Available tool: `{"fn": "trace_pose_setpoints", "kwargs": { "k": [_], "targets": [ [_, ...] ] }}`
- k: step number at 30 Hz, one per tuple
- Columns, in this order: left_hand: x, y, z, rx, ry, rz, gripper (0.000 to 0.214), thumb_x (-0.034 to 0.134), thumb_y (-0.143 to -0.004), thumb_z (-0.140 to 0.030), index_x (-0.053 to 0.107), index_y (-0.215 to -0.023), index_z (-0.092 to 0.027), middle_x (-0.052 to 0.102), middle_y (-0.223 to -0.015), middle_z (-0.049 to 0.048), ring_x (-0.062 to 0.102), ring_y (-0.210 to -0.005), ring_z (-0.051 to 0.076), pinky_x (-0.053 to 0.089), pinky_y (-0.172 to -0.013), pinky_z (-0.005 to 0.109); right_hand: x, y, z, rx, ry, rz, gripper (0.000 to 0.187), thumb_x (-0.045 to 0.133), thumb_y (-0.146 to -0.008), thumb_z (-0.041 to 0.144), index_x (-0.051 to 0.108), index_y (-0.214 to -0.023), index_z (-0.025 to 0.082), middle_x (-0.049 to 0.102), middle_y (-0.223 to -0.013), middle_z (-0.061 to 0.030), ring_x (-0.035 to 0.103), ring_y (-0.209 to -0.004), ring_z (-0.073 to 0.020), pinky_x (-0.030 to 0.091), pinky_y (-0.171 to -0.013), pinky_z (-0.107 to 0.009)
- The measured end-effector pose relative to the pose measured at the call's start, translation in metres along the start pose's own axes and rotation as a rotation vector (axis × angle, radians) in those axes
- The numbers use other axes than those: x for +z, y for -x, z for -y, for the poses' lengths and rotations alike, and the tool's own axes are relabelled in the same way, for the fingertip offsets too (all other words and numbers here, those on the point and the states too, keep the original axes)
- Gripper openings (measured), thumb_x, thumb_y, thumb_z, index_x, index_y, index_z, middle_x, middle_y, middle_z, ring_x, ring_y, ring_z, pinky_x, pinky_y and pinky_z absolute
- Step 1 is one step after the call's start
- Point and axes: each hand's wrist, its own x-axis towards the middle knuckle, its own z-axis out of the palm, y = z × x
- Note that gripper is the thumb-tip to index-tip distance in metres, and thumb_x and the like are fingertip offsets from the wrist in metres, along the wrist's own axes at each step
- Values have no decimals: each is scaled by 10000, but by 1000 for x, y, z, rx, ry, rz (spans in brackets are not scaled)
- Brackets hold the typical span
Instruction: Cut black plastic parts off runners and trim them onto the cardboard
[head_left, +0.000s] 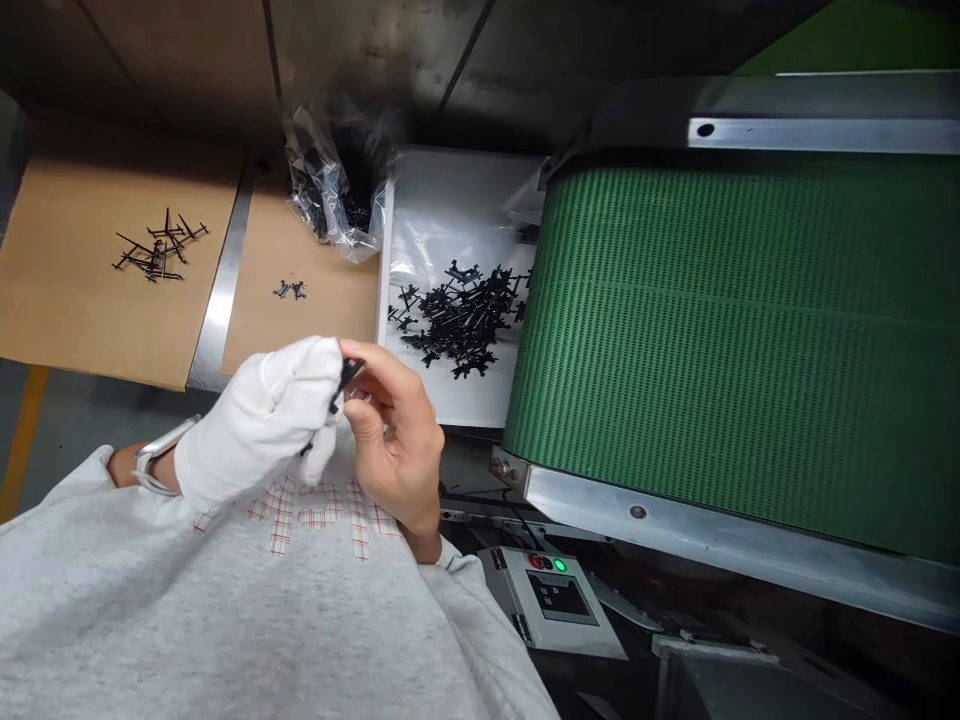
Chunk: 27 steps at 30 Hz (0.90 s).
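My left hand (259,420), in a white glove, is closed around a small black plastic part (347,376) held close to my chest. My bare right hand (394,430) pinches the same part from the right, fingers curled. Just beyond my hands, a heap of similar black plastic parts (457,318) lies in a white tray (465,190). A few black stick-like pieces (156,250) lie on the cardboard (82,290) at the left, and two tiny bits (289,290) rest on the middle cardboard.
A green ribbed conveyor belt (735,340) with a metal frame fills the right side. A clear plastic bag (330,190) of black parts sits behind the tray. A control panel (551,595) with red and green buttons is below the belt.
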Motion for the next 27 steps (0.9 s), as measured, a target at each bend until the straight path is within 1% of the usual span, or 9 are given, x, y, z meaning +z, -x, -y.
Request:
{"fn": "trace_pose_setpoints", "kwargs": {
  "k": [4,9,12,14,17,19,23,27],
  "targets": [
    [-1,0,3,8,28,-9,467,550,-950,-652,558,-815,-205,503,-378,-86,408,-286,57,292,-332,159,1,0,-1,-11,-19,-8,355,452,-1072,376,554,-1410,342,743,-1214,-28,712,-783,-145,634,-696,-291],
    [-1,-1,6,29,23,-16,484,577,-920,-680,593,-811,-209,530,-382,-82,444,-288,64,352,-338,155,-1,1,-1,-15,-85,32,425,478,-1065,386,488,-1487,341,757,-1136,-15,693,-716,-136,628,-669,-282],
    [1,-1,6,37,33,-37,480,580,-920,-677,602,-803,-211,536,-381,-87,455,-293,56,371,-347,139,-3,1,-1,-20,-84,33,427,479,-1066,370,480,-1493,352,752,-1180,-13,697,-723,-134,630,-673,-282],
    [3,-1,6,24,33,-41,478,582,-919,-674,599,-797,-212,546,-385,-89,469,-302,53,384,-357,129,-4,1,-2,-29,-92,35,436,487,-1064,360,471,-1499,362,745,-1223,-13,702,-725,-135,633,-677,-288],
    [4,-1,5,-3,36,-30,474,572,-925,-672,599,-807,-213,547,-379,-92,469,-303,53,392,-361,125,-4,1,-3,-30,-105,39,447,497,-1060,353,462,-1506,368,744,-1227,-15,702,-705,-135,634,-668,-294],
    [5,-1,5,-11,34,-25,473,563,-931,-671,600,-816,-214,542,-373,-94,457,-297,51,381,-355,123,-3,1,-4,-42,-129,36,448,507,-1058,336,464,-1503,370,742,-1231,-13,710,-721,-132,637,-678,-287],
    [5,0,2,-6,-21,-56,490,540,-948,-663,599,-796,-201,542,-360,-78,454,-290,52,371,-353,126,-2,1,-4,-61,-146,9,424,513,-1058,307,494,-1476,372,728,-1290,-8,737,-822,-131,651,-740,-272],
    [6,1,1,-9,-55,-55,487,508,-969,-645,598,-797,-198,535,-351,-72,442,-281,60,367,-350,142,-3,2,-3,-33,-127,9,412,513,-1058,323,500,-1468,366,724,-1312,-14,747,-836,-143,666,-757,-297]
  ]
}}
